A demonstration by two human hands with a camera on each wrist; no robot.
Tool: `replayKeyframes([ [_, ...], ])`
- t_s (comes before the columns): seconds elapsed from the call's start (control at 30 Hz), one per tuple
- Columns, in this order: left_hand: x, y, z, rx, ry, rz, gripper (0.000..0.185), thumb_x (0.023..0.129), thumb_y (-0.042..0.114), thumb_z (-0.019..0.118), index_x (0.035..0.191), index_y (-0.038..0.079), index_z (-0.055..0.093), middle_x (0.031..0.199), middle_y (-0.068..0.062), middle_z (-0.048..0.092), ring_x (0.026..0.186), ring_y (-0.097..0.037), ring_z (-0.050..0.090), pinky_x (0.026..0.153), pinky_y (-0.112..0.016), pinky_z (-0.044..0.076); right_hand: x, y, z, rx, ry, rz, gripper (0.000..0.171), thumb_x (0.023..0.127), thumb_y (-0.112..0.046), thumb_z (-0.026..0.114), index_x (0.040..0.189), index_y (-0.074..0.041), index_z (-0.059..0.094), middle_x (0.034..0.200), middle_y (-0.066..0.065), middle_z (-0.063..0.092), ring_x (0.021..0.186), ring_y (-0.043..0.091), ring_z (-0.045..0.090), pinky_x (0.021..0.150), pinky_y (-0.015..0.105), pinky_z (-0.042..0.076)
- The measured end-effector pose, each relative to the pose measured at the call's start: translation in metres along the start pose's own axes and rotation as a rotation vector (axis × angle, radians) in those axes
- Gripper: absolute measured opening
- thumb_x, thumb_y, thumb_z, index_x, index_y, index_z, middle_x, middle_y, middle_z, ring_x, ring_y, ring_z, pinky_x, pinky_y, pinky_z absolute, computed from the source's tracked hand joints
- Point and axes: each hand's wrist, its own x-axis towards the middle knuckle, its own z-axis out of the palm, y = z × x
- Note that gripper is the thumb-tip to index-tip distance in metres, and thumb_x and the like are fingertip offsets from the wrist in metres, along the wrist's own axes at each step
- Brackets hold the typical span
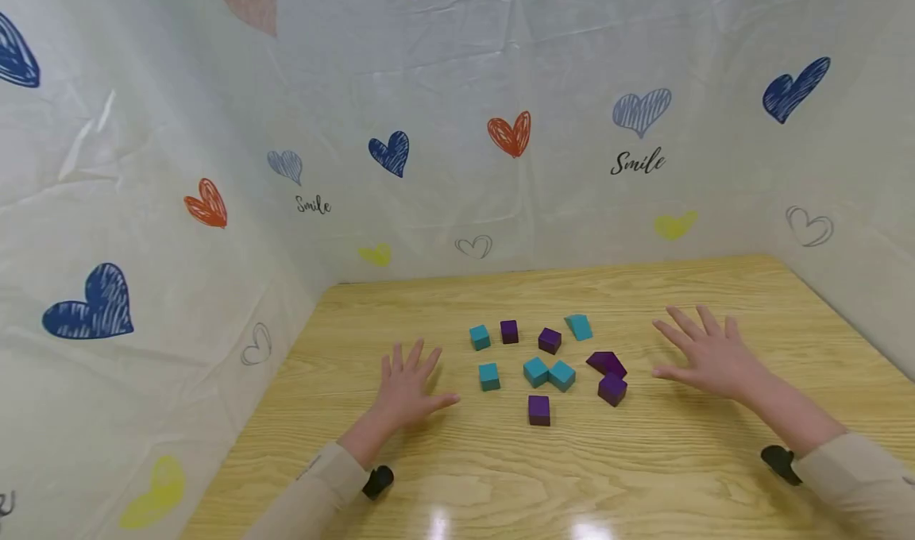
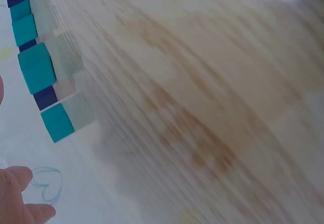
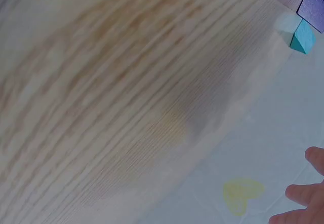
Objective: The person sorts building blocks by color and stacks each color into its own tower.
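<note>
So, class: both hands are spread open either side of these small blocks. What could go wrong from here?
1. The left hand and right hand sit close to the cluster; a sweep inward could scatter blocks.
2. Two teal blocks touch, so lifting one may nudge the other.
3. The purple block looks tilted against another block and may topple if bumped.

"Smile" stands twice in script on the heart-printed backdrop sheet (image 1: 457, 167)
</note>
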Motion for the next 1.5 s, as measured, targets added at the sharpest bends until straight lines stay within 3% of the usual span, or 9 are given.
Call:
replayKeyframes([
  [0.27,0.013,0.018,0.008,-0.025,-0.004,0.039,0.085,0.079,0.066,0.052,0.145,0.018,0.027,0.149,-0.013,0.023,0.133,-0.051,0.009,0.104,-0.063,0.01,0.012,-0.016,0.007,0.032,-0.002,-0.028,0.08,0.08,-0.06,0.056,0.138,-0.01,0.037,0.143,0.022,0.03,0.128,0.054,0.016,0.094,0.072,0.011],
  [0.53,0.024,0.051,0.009,-0.132,0.009,0.077,0.082,0.083,0.059,0.054,0.145,0.015,0.025,0.147,-0.012,0.03,0.131,-0.051,0.018,0.105,-0.059,0.014,0.024,-0.037,0.013,0.068,-0.014,-0.055,0.08,0.08,-0.061,0.055,0.138,-0.009,0.039,0.141,0.023,0.034,0.127,0.054,0.018,0.096,0.071,0.012],
  [0.73,0.034,0.074,0.011,-0.188,0.011,0.073,0.077,0.083,0.055,0.057,0.143,0.014,0.031,0.143,-0.008,0.039,0.129,-0.042,0.03,0.106,-0.053,0.022,0.032,-0.053,0.015,0.103,0.002,-0.068,0.078,0.079,-0.057,0.059,0.136,-0.007,0.042,0.138,0.023,0.039,0.127,0.053,0.021,0.096,0.071,0.012],
  [1.03,0.045,0.098,0.019,-0.143,0.046,0.064,0.067,0.082,0.05,0.062,0.136,0.016,0.043,0.132,-0.006,0.05,0.12,-0.031,0.04,0.099,-0.046,0.031,0.046,-0.075,0.02,0.096,-0.043,-0.09,0.077,0.08,-0.06,0.056,0.135,-0.008,0.045,0.134,0.019,0.046,0.125,0.048,0.031,0.099,0.068,0.012],
  [1.3,0.053,0.11,0.023,-0.116,0.032,0.05,0.058,0.078,0.046,0.068,0.124,0.014,0.056,0.114,-0.004,0.06,0.087,-0.018,0.045,0.076,-0.031,0.037,0.061,-0.097,0.024,0.152,-0.086,-0.181,0.071,0.077,-0.051,0.065,0.129,-0.004,0.051,0.122,0.017,0.057,0.114,0.042,0.048,0.096,0.066,0.024],
  [1.5,0.058,0.116,0.025,-0.11,0.0,0.03,0.051,0.077,0.045,0.07,0.117,0.014,0.061,0.104,-0.001,0.064,0.085,-0.017,0.046,0.076,-0.03,0.037,0.073,-0.112,0.025,0.169,-0.125,-0.207,0.06,0.075,-0.038,0.073,0.122,-0.004,0.057,0.116,0.015,0.061,0.108,0.037,0.053,0.093,0.058,0.033],
])
